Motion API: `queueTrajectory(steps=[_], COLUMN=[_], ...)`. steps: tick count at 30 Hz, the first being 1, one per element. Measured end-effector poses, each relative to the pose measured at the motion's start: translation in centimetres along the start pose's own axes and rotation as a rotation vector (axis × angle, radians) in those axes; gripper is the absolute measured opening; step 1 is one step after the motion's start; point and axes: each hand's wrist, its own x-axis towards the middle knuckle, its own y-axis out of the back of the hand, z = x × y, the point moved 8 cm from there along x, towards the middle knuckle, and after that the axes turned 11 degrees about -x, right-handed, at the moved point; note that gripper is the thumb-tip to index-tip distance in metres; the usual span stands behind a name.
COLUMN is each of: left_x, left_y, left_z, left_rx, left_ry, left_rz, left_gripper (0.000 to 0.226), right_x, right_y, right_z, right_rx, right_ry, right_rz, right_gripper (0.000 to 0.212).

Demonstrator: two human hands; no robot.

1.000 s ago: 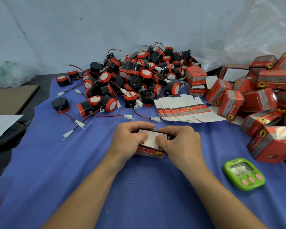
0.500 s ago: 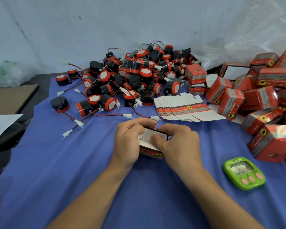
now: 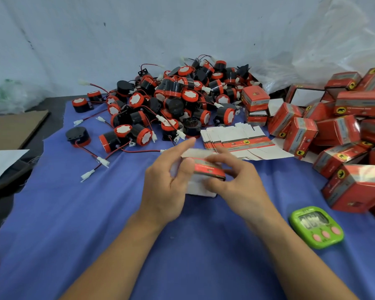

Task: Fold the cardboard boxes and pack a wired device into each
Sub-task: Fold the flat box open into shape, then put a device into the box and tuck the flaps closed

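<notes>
A box [image 3: 207,169] is held over the table [image 3: 95,213], on the near side of the stack of flat boxes [image 3: 236,141]. It is clamped in the grip of the right hand [image 3: 236,185], thumb below and fingers over the red top. The left hand [image 3: 167,182] is laid against its left end with fingers spread; through the blur it cannot be told whether that grip is closed on a flap. Folding is judged to be the step in hand, as white flaps are seen untucked. Next, one unit must be drawn from the heap of wired devices [image 3: 173,100] left of and behind the stack, and its wire tucked in before closing.
</notes>
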Motion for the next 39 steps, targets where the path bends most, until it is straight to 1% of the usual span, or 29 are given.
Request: queueTrajectory(steps=[2, 3, 5, 6, 8, 10, 11, 12, 14, 16, 17, 18, 21, 23, 24, 26, 27, 29, 31, 32, 33, 35, 38, 39], left_x=[0.2, 0.4, 0.5, 0.4, 0.5, 0.6, 0.5, 0.3, -0.1, -0.2, -0.1, 0.1, 0.2, 0.1, 0.2, 0.7, 1.0, 1.7, 2.2, 2.3, 2.3, 2.1, 2.1, 2.1], left_y=[0.3, 0.4, 0.1, 0.0, 0.2, 1.0, 1.3, 1.4, 1.5, 1.6, 1.6, 1.8, 2.4, 2.2, 2.3, 3.5, 4.3, 6.1, 7.4, 7.8, 8.0, 7.8, 7.6, 7.6], left_z=[-1.0, -1.6, -3.0, -3.7, -4.1, -4.1, -4.2, -4.5, -5.3, -6.2, -6.3, -6.3, -6.7, -6.9, -7.0, -7.1, -7.2, -6.7, -6.2, -6.1, -6.2, -6.8, -7.6, -7.7], left_rx=[-0.096, -0.175, -0.300, -0.339, -0.353, -0.394, -0.439, -0.476, -0.544, -0.692, -0.771, -0.803, -0.672, -0.643, -0.632, -0.578, -0.538, -0.452, -0.350, -0.314, -0.301, -0.321, -0.338, -0.338], left_ry=[0.111, 0.188, 0.359, 0.434, 0.489, 0.493, 0.513, 0.540, 0.628, 0.756, 0.793, 0.818, 0.861, 0.886, 0.882, 0.826, 0.782, 0.667, 0.599, 0.591, 0.595, 0.646, 0.699, 0.706], left_rz=[0.042, 0.071, 0.088, 0.072, 0.082, 0.209, 0.284, 0.340, 0.375, 0.331, 0.293, 0.256, 0.179, 0.165, 0.199, 0.331, 0.399, 0.477, 0.464, 0.445, 0.422, 0.386, 0.355, 0.351], left_gripper=[0.051, 0.055, 0.062, 0.061, 0.044, 0.024, 0.020, 0.021, 0.019, 0.026, 0.028, 0.030, 0.028, 0.024, 0.020, 0.010, 0.011, 0.018, 0.015, 0.013, 0.014, 0.019, 0.017, 0.016], right_x=[-0.3, -0.5, -0.9, -1.1, -1.2, -1.0, -1.0, -1.0, -1.2, -1.6, -1.8, -1.9, -1.8, -1.6, -1.4, -1.2, -1.2, -1.4, -1.2, -0.7, 0.2, 3.1, 8.4, 10.0], right_y=[1.1, 1.0, -0.1, -0.7, -1.3, -1.7, -1.9, -1.9, -2.1, -2.3, -2.5, -2.7, -3.5, -3.6, -3.7, -3.8, -3.8, -3.2, -1.7, -1.0, -0.7, -1.0, -2.8, -3.3], right_z=[-1.0, -1.7, -3.0, -3.3, -3.1, -2.7, -2.6, -2.5, -2.8, -3.5, -3.8, -4.0, -3.6, -3.1, -2.9, -2.5, -2.5, -2.6, -2.5, -2.4, -2.3, -2.1, -1.6, -1.6], right_rx=[-0.178, -0.272, -0.392, -0.430, -0.492, -0.556, -0.579, -0.594, -0.617, -0.654, -0.687, -0.721, -0.701, -0.640, -0.626, -0.618, -0.590, -0.437, -0.298, -0.275, -0.282, -0.400, -0.677, -0.730], right_ry=[0.118, 0.194, 0.344, 0.389, 0.401, 0.383, 0.368, 0.358, 0.381, 0.441, 0.466, 0.480, 0.443, 0.420, 0.392, 0.331, 0.319, 0.284, 0.241, 0.221, 0.202, 0.164, 0.089, 0.069], right_rz=[0.147, 0.170, 0.144, 0.125, 0.088, 0.054, 0.049, 0.053, 0.073, 0.097, 0.100, 0.096, 0.050, 0.031, 0.013, -0.015, -0.009, 0.054, 0.190, 0.247, 0.277, 0.247, 0.066, 0.013], right_gripper=[0.059, 0.064, 0.070, 0.071, 0.067, 0.054, 0.049, 0.046, 0.051, 0.051, 0.048, 0.046, 0.044, 0.056, 0.061, 0.064, 0.064, 0.066, 0.063, 0.060, 0.057, 0.054, 0.067, 0.071])
